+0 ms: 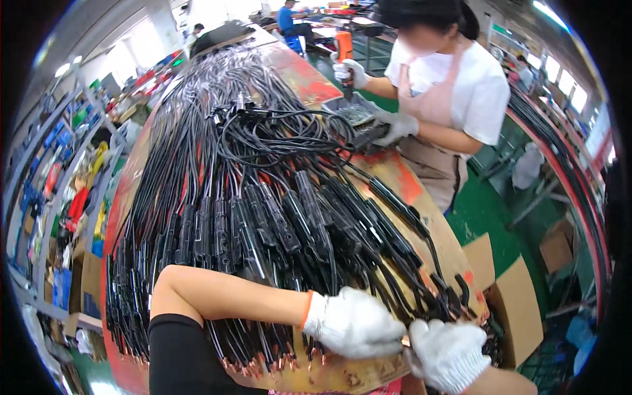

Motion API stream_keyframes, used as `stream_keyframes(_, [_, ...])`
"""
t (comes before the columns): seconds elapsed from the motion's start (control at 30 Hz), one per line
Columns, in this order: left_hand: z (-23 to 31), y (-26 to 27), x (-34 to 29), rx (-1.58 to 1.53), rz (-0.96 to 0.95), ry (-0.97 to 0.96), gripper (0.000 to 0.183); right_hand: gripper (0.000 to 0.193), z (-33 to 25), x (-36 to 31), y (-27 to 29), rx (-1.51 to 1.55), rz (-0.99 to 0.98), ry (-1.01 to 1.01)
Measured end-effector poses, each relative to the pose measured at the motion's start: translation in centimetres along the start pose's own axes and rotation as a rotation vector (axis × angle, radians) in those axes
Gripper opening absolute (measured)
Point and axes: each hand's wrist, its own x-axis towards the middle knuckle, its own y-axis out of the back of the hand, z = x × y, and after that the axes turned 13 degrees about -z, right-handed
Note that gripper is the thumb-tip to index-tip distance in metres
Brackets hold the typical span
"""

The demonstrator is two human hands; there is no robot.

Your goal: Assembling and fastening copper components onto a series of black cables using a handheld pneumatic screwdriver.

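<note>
In a white knit glove, my left hand (359, 326) reaches across the near right corner of the table, its fingers closed. My right hand (451, 354), gloved likewise, meets it with curled fingers. A small copper-coloured bit shows between the fingertips; the gloves hide most of what they pinch. Just beyond my hands lie bent black cable ends (454, 296). Many black cables (197, 125) with black tubular housings (280, 217) cover the table, and bare copper ends (266, 362) stick out along its near edge.
Across the table, a gloved co-worker (447, 92) holds an orange-and-black power tool (343, 49) beside a grey tray (355, 110) of small parts. An open cardboard box (520, 309) stands by the right corner. Metal shelving (59, 197) lines the left, and a cable-laden rack (559, 151) curves along the right.
</note>
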Motion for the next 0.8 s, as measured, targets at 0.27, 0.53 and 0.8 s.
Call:
stream_keyframes(0.27, [0.9,0.7,0.1,-0.036,-0.134,-0.064,0.032,0.028,2.2,-0.5,0.6,0.183,-0.092,0.295])
stream_keyframes(0.53, [1.2,0.1,0.3,-0.013,-0.256,-0.045,0.03,0.027,2.0,-1.1,-1.4,0.245,-0.012,0.366])
stream_keyframes(0.8, [-1.3,-2.2,2.0,0.148,-0.058,-0.068,0.02,0.035,1.3,-3.4,-3.6,0.375,-0.051,-0.058])
